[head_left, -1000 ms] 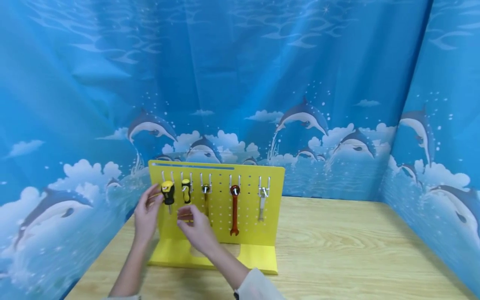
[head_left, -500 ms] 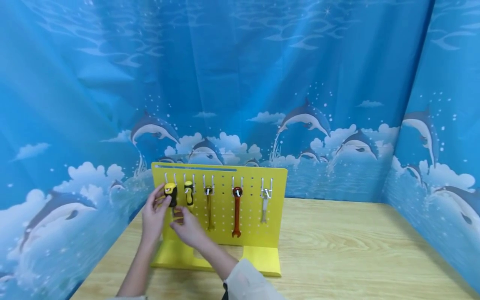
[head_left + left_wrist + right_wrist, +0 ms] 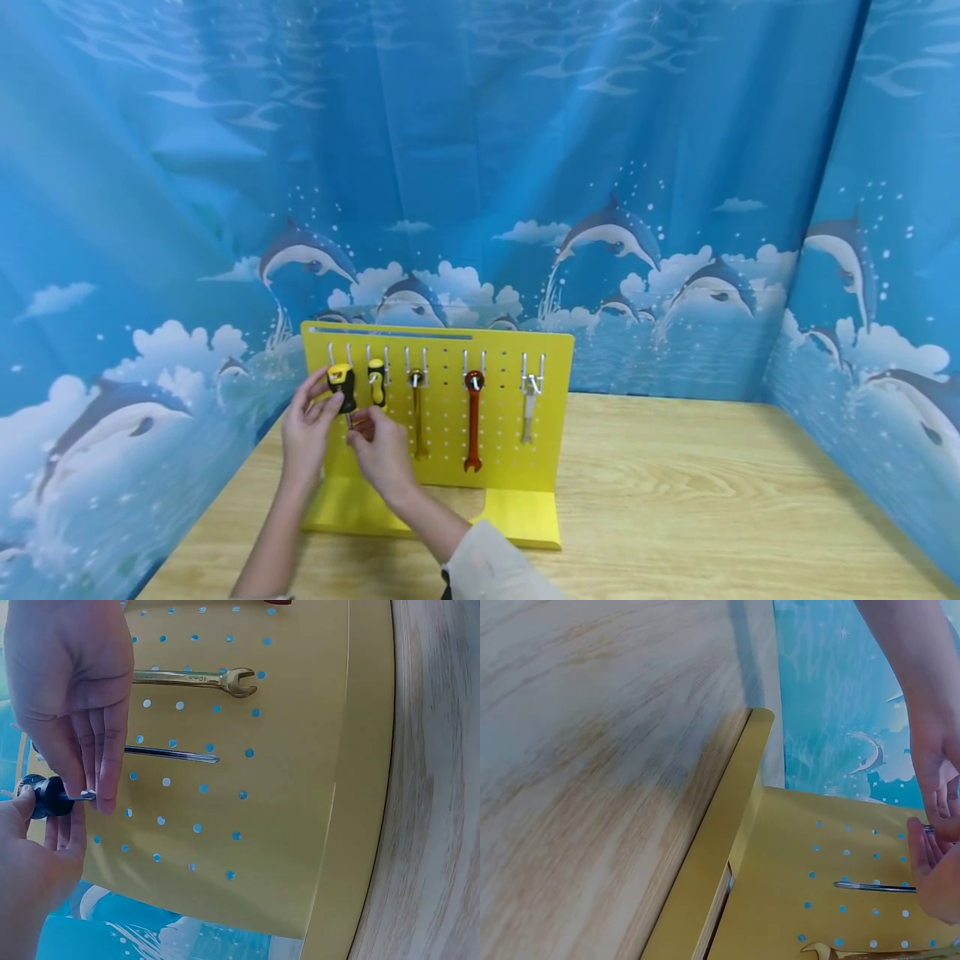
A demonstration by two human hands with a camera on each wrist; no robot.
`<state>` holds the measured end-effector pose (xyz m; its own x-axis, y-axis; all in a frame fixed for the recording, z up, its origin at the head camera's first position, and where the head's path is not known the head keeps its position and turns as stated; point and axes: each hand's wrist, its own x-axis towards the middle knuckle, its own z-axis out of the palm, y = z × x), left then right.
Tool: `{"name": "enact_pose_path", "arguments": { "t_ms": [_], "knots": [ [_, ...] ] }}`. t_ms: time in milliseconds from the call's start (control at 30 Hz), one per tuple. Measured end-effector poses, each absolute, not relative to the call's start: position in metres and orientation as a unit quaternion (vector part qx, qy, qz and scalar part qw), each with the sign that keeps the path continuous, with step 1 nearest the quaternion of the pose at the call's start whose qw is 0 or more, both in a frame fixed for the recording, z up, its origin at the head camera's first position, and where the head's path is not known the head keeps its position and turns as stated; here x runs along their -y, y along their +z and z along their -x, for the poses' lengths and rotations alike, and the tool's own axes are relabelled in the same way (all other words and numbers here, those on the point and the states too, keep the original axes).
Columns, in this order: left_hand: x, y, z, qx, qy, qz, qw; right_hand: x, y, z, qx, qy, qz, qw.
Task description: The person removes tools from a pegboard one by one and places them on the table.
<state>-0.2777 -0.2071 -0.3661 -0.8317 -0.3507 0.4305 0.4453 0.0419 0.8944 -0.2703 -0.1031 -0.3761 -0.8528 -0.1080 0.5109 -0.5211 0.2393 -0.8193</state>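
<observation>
Above the wood-grained bench [image 3: 712, 483], the left hand [image 3: 302, 429] grips a stubby black-and-yellow screwdriver [image 3: 342, 385] by its handle, and the right hand [image 3: 386, 454] pinches its shaft near the tip. It's held in front of the yellow pegboard's [image 3: 513, 467] left end. On the board, left to right, hang a second screwdriver [image 3: 377, 394], a gold wrench [image 3: 418, 421], a red wrench [image 3: 473, 425] and a silver wrench [image 3: 528, 412]. Behind rises a blue dolphin curtain [image 3: 480, 167].

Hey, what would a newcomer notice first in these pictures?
Probably the yellow pegboard on the wood-grained table, before a blue dolphin backdrop. At the board's left end, the left hand holds a stubby screwdriver while the right hand pinches its shaft. A red wrench hangs right of centre.
</observation>
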Motion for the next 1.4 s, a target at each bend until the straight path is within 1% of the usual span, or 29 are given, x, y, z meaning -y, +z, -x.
{"name": "enact_pose_path", "arguments": {
  "t_ms": [100,267,567,767,1033,1233,1400],
  "knots": [
    [0.208,-0.365,0.276,0.66,-0.695,0.035,0.284,0.104,-0.376,0.27,0.76,0.586,-0.211,0.186],
    [0.21,-0.363,0.271,0.669,-0.691,0.029,0.272,0.104,-0.375,0.267,0.75,0.597,-0.221,0.18],
    [0.211,-0.355,0.259,0.689,-0.677,0.024,0.26,0.101,-0.367,0.257,0.743,0.609,-0.233,0.151],
    [0.21,-0.35,0.253,0.694,-0.672,0.02,0.257,0.097,-0.362,0.252,0.744,0.614,-0.235,0.121],
    [0.206,-0.344,0.243,0.688,-0.675,0.013,0.266,0.089,-0.357,0.246,0.733,0.622,-0.257,0.093],
    [0.196,-0.337,0.233,0.675,-0.694,0.033,0.248,0.073,-0.351,0.238,0.734,0.614,-0.274,0.096],
    [0.183,-0.333,0.227,0.682,-0.689,0.065,0.238,0.054,-0.349,0.232,0.737,0.604,-0.284,0.101]
  ]
}}
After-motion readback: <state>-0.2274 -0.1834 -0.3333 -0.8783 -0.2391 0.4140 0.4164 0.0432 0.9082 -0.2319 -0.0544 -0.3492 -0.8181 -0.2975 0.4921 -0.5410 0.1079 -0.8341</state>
